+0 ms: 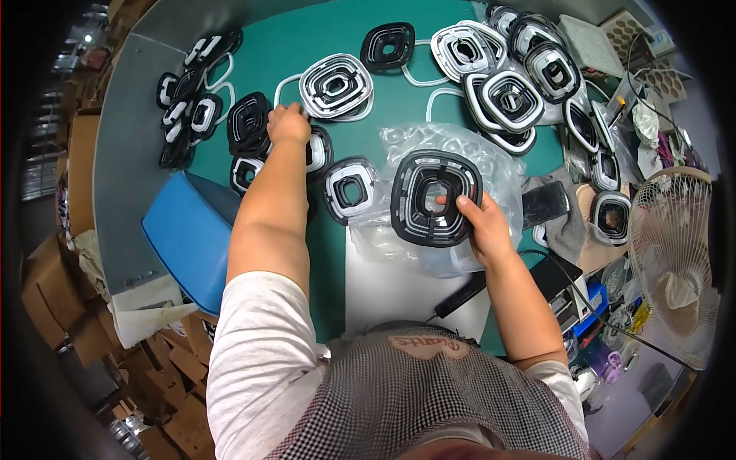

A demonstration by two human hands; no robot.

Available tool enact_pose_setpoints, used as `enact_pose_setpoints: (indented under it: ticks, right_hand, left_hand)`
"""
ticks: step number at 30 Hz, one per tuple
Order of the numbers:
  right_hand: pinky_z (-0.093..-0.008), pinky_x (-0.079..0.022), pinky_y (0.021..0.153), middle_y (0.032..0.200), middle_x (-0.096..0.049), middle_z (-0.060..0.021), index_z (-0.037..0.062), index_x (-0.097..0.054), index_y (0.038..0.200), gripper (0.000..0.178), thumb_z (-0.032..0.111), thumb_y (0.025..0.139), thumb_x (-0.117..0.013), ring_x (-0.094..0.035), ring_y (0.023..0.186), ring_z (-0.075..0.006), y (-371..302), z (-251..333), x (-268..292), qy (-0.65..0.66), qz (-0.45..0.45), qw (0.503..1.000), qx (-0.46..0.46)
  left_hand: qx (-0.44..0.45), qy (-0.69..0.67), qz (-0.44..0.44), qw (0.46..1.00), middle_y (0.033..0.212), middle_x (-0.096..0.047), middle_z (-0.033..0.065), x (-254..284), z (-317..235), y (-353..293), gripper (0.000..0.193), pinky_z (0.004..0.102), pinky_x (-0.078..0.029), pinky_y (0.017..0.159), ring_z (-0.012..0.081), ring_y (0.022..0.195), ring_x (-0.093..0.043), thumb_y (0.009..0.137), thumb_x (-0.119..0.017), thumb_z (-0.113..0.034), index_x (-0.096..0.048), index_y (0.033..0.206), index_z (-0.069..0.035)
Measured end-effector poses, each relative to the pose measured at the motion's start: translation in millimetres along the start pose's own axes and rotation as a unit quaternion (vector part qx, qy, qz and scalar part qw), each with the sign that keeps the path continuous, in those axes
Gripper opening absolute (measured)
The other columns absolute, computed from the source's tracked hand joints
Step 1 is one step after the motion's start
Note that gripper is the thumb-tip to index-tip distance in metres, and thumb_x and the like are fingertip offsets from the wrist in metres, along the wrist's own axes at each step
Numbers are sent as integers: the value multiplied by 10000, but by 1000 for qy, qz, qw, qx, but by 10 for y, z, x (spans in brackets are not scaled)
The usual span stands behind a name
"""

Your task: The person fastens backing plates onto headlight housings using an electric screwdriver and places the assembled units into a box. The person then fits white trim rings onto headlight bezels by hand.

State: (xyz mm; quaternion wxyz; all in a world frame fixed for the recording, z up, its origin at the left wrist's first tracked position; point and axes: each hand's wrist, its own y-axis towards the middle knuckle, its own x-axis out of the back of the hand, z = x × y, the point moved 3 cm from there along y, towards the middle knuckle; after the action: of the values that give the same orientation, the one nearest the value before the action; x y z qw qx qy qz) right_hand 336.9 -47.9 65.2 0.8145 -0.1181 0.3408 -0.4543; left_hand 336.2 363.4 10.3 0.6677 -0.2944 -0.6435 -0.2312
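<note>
In my right hand (491, 230) is a black rounded-square plastic frame (411, 201) with grey inner rings and an opening in the middle. The thumb lies on its right edge and a fingertip shows through the opening. My left arm is stretched to the far left, where my left hand (289, 124) has its fingers curled; what they hold, if anything, is hidden. Right beside that hand are a black frame (249, 124) and a thin white curved loop (282, 86). A white ringed frame (336, 86) lies just beyond it to the right.
Crumpled clear plastic bag (376, 234) lies under the held frame, over a white sheet (383, 287). Piled frames (510, 100) fill the far right. A blue bin (188, 238) stands left, a phone (546, 204) and a fan (667, 261) right. The green table (322, 34) has a grey side wall.
</note>
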Motion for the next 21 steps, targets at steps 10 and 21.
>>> enact_pose_setpoints:
  ticks: [10, 21]
  right_hand:
    - [-230, -486, 647, 1042, -687, -84, 40, -570, 1151, 257, 224, 975, -535, -640, 851, -116, -273, 201, -30, -1, -28, 997, 67]
    - [-242, -494, 770, 1053, -647, -42, 38, -451, 1353, 552, 142, 860, -677, -610, 931, -115, -1162, 408, -139, -68, 33, 989, 124]
  left_hand:
    - [-164, -457, -280, 828, 859, -620, 104, 1025, -562, -1433, 149, 385, -471, 797, 298, 845, -603, 860, -640, -130, -611, 972, -37]
    - [-563, -128, -168, 799, 953, -569, -19, 1616, -595, -3396, 275, 507, -344, 1056, 203, 1031, -562, 718, -641, -108, -639, 972, -213]
